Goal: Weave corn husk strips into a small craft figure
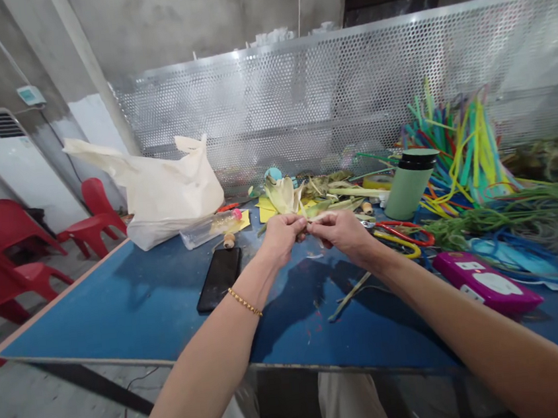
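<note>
Above the middle of a blue table (119, 299), my two hands meet fingertip to fingertip. My left hand (283, 236), with a gold bead bracelet (244, 302) at the wrist, pinches the base of a pale, flower-like bunch of leaf husk (283, 196). Closed from the other side, my right hand (340, 234) grips a thin pale strip (317, 217) at the same spot. Exactly where the strip joins the bunch is hidden by my fingers. Red-handled scissors (405, 230) lie just right of my right hand.
A black phone (220, 280), a clear plastic bottle (209, 230) and a cream bag (172, 190) lie to the left. On the right are a green tumbler (410, 185), coloured strips (481, 141), green stems (489, 217) and a magenta box (486, 282). Perforated metal (258, 105) stands behind.
</note>
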Available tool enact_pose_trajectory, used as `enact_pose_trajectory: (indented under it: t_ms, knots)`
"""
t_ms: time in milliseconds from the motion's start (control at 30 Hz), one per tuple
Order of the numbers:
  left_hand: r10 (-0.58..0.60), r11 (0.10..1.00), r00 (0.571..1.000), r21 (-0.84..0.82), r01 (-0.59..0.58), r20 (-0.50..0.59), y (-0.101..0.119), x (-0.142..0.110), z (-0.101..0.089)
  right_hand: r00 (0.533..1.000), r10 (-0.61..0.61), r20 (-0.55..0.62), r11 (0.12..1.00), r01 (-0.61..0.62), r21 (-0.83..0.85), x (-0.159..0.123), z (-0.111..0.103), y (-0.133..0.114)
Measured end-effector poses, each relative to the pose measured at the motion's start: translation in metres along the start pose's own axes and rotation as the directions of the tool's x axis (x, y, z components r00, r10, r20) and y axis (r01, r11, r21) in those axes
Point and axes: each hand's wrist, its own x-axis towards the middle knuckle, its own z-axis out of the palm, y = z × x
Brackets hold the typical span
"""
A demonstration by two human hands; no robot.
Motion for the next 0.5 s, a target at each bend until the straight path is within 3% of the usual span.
enact_pose_trajectory:
  t_ms: [167, 267, 400, 500]
  knots:
    - [-0.011, 1.0, 0.999, -0.006, 0.011, -0.042, 0.001, -0.001, 0.0, 0.999, 0.034, -0.015, 0.999, -0.033, 0.021, 0.0, 0.001, 0.0]
    - [0.0, 1.0, 1.0, -0.029, 0.0, 0.029, 0.003, -0.001, -0.003, 0.999, 0.015, 0.034, 0.998, -0.017, 0.057, 0.002, -0.002, 0.004]
    - [0.017, 0.995, 0.991, -0.103, -0.003, 0.133, 0.007, 0.001, -0.009, 0.994, 0.025, 0.11, 0.96, -0.054, 0.274, 0.003, -0.01, 0.008]
    - [0.013, 0.996, 0.994, -0.086, -0.003, 0.112, 0.008, 0.002, -0.011, 0.986, 0.079, 0.147, 0.891, -0.136, 0.434, 0.002, -0.014, 0.006]
